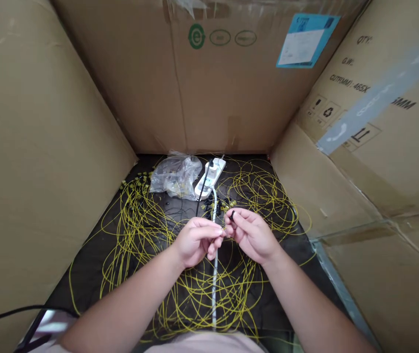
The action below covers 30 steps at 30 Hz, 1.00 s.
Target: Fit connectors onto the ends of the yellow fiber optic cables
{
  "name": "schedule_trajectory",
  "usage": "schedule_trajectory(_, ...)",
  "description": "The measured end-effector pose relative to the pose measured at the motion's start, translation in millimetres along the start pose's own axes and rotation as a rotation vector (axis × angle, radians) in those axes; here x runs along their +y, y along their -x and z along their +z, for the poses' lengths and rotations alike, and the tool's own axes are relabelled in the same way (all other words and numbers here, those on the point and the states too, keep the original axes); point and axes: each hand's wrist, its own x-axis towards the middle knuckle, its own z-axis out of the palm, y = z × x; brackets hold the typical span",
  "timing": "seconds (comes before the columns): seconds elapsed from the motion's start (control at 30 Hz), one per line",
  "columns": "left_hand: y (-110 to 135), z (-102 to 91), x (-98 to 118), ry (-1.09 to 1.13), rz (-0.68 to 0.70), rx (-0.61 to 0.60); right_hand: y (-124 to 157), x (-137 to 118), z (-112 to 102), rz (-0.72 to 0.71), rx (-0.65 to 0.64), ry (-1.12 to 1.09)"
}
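Note:
My left hand [199,240] is closed, thumb and forefinger pinched on what looks like the end of a thin yellow wire. Close beside it, my right hand [252,234] pinches a small black piece [232,215] between thumb and forefinger; its exact kind is too small to tell. Both hands are held above a tangle of thin yellow wire [209,299] spread over a dark surface. Just beyond the fingers lie several small black pieces [209,208], partly hidden by a white cable [215,279] that passes under my hands.
A white power strip [215,177] with a black cord [202,189] plugged in lies behind my hands, beside a clear plastic bag [176,176]. Yellow wire coils [257,189] lie right, more with small ends [132,184] left. Cardboard walls [209,98] enclose three sides.

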Motion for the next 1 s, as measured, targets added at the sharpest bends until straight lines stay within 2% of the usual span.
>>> schedule_trajectory(0.23, -1, 1.2, 0, -0.008, 0.039, 0.004, 0, 7, 0, -0.021, 0.046, 0.002)
schedule_trajectory(0.5, -2, 2.6, -4, -0.075, 0.144, 0.086, 1, 5, 1, -0.01, 0.036, -0.016)
schedule_trajectory(0.73, -3, 3.2, -6, -0.111, 0.18, 0.163, -1, 13, -2, -0.115, 0.071, 0.087)
schedule_trajectory(1.0, -3, 4.9, -8, -0.194, 0.233, 0.214, -1, 21, -3, -0.173, 0.029, 0.158)
